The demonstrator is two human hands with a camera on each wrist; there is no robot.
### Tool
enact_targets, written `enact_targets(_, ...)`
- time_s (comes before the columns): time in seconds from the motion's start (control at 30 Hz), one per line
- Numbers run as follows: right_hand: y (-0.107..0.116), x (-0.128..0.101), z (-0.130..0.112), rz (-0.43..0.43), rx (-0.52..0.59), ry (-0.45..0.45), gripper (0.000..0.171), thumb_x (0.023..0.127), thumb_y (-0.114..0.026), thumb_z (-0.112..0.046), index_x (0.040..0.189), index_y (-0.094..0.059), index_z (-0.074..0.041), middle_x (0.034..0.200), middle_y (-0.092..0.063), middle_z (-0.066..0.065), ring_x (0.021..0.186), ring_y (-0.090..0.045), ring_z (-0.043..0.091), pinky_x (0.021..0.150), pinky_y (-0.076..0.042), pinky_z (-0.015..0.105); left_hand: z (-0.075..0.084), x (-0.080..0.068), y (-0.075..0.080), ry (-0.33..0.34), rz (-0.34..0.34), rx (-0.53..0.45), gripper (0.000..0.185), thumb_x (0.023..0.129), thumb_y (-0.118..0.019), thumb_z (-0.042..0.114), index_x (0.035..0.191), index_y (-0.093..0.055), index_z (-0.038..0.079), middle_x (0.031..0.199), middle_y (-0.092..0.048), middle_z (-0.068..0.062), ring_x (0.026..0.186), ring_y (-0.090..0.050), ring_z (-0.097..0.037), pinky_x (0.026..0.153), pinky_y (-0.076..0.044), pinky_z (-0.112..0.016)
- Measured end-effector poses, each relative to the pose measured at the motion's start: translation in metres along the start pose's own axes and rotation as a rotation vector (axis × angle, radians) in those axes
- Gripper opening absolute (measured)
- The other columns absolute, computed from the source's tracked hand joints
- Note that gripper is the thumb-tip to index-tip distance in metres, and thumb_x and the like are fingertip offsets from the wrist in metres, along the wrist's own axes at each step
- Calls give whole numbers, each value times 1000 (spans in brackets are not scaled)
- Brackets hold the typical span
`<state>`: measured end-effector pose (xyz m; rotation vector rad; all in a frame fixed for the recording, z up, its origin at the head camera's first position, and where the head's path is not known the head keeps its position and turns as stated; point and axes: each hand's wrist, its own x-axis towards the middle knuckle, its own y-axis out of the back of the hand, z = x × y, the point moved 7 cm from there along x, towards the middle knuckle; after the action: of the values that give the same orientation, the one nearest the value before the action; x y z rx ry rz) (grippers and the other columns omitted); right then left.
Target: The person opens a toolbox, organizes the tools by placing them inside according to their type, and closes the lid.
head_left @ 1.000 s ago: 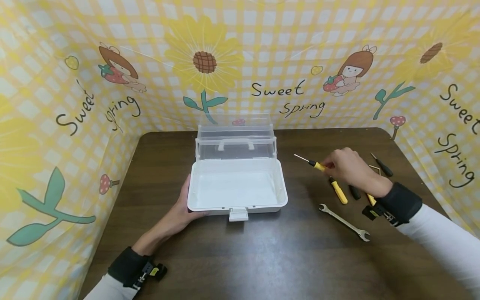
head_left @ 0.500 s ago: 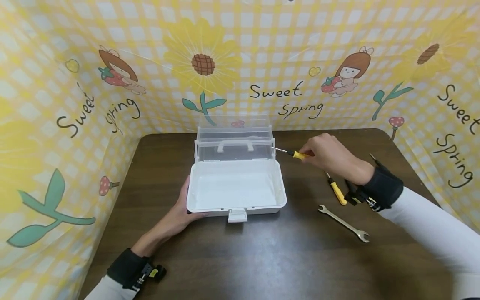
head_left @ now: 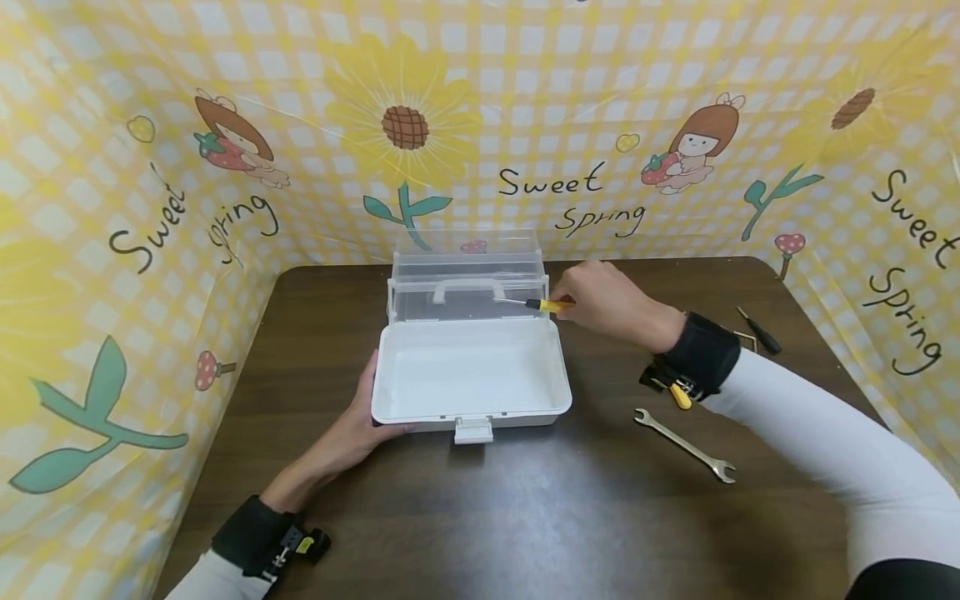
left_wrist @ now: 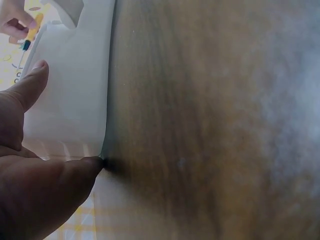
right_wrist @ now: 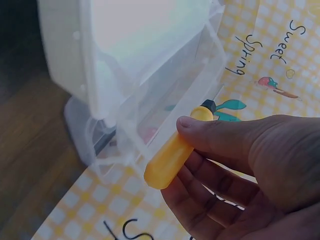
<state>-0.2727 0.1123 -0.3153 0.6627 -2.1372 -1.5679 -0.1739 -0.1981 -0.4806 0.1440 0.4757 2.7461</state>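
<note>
A white toolbox (head_left: 513,414) stands in the middle of the table, its clear lid (head_left: 420,300) swung back. My left hand (head_left: 354,427) holds the box's front left corner, thumb along the front and fingers at the side. My right hand (head_left: 609,302) pinches a yellow-handled screwdriver (head_left: 552,306) above the back right of the box, shaft pointing left across the lid in the head view. In the right wrist view, thumb and fingers grip the yellow handle (right_wrist: 170,159), whose butt end sticks out of the hand.
An open-ended wrench (head_left: 684,445) lies right of the box. Beneath the right wrist shows another yellow handle (head_left: 681,397). Farther right are a dark-handled screwdriver (head_left: 765,337) and part of a bent brass-coloured tool (head_left: 747,337). A patterned cloth (head_left: 570,92) walls off the table's back and sides.
My right hand has carried the screwdriver left from beside the other tools to above the box's back right. The left hand has stayed on the box.
</note>
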Motion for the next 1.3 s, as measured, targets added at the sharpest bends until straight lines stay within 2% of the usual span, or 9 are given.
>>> enact_targets(0.2, -3, 15, -16, 27, -2, 69, 7, 92, -81, -2, 97, -85, -3, 85, -75, 7, 68, -55, 18, 66, -49, 34, -1, 0, -1, -5, 3, -18, 125, 93, -82, 7, 168, 18, 19, 176, 9, -16, 158, 2, -40, 119, -7, -70)
enact_targets(0.37, -9, 28, -20, 26, 2, 60, 11, 94, -75, 1, 98, -84, -2, 84, -75, 7, 66, -56, 18, 66, -49, 33, 0, 3, 1, -38, 9, -21, 124, 92, -82, 4, 169, 15, 20, 176, 7, -11, 158, -1, -37, 119, -9, -69)
enact_targets(0.47, -16, 37, -19, 19, -19, 54, 12, 94, -75, 2, 100, -84, -2, 87, -76, 7, 68, -57, 19, 68, -51, 33, 1, 4, 2, -50, 4, -9, 123, 93, -81, 5, 169, 15, 17, 176, 7, -11, 158, -1, -37, 119, -9, -69)
enact_targets(0.63, -28, 46, -22, 12, -45, 94, 11, 94, -75, 3, 97, -84, -3, 91, -76, 8, 72, -59, 20, 72, -54, 35, 0, 3, 2, -27, 2, -5, 122, 93, -81, 6, 168, 15, 15, 176, 8, -14, 158, 1, -38, 119, -6, -70)
enact_targets(0.73, -34, 48, -26, 26, -53, 133, 11, 93, -76, 4, 92, -84, -3, 85, -75, 7, 69, -56, 18, 71, -54, 35, 0, 2, 1, -25, 4, -11, 123, 93, -81, 5, 168, 16, 15, 176, 8, -14, 158, 1, -39, 119, -7, -70)
enact_targets(0.93, -45, 51, -31, 69, -135, 164, 12, 93, -74, 5, 94, -83, -2, 87, -77, 9, 72, -60, 20, 72, -58, 37, -2, -1, -2, -10, 11, -15, 124, 93, -81, 5, 168, 17, 14, 176, 9, -17, 158, 2, -41, 119, -8, -70)
enact_targets(1.03, -50, 52, -31, 78, -197, 152, 13, 95, -72, 3, 99, -83, -2, 92, -78, 11, 76, -64, 20, 70, -58, 37, -1, -2, -1, -1, 17, -15, 125, 92, -82, 6, 168, 17, 17, 176, 9, -17, 158, 2, -41, 119, -7, -71)
enact_targets(1.2, -59, 55, -29, 99, -283, 129, 13, 98, -70, 0, 100, -82, -4, 89, -77, 9, 72, -61, 19, 63, -54, 34, -1, -2, -1, 15, 16, -15, 125, 93, -82, 8, 168, 17, 20, 176, 10, -16, 158, 3, -40, 119, -5, -71)
enact_targets(1.3, -63, 55, -27, 111, -322, 113, 12, 100, -70, -2, 101, -82, -5, 89, -76, 9, 73, -62, 20, 64, -55, 34, -2, 0, -1, 23, 15, -15, 124, 93, -82, 9, 168, 16, 20, 176, 9, -15, 159, 3, -39, 120, -4, -70)
